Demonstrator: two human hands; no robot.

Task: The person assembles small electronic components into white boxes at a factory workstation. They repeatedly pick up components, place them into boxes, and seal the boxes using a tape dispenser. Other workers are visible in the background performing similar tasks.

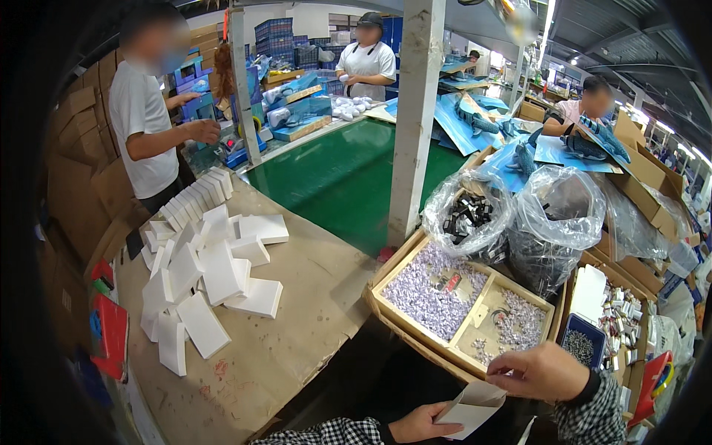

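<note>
Low in the picture, my left hand [423, 424] grips a small white box [469, 412] that looks open at its upper end, thumb along its face. My right hand [547, 371] hangs just above that end with fingers curled and tips pinched together. Whatever those fingertips may hold is hidden. Beyond the hands stands a wooden tray [469, 315] split into two compartments. Small purple-and-white packets [430, 289] cover much of the left one. Fewer packets [519, 319] lie in the right one.
White boxes [219, 271] form a heap on the brown-covered table [297, 337]. Clear plastic bags [560, 208] of dark parts stand behind the tray. At right are a blue bin [582, 343] of small metal pieces and a red tape dispenser [653, 382]. A post [415, 126] rises by the green conveyor [326, 170]; co-workers stand beyond.
</note>
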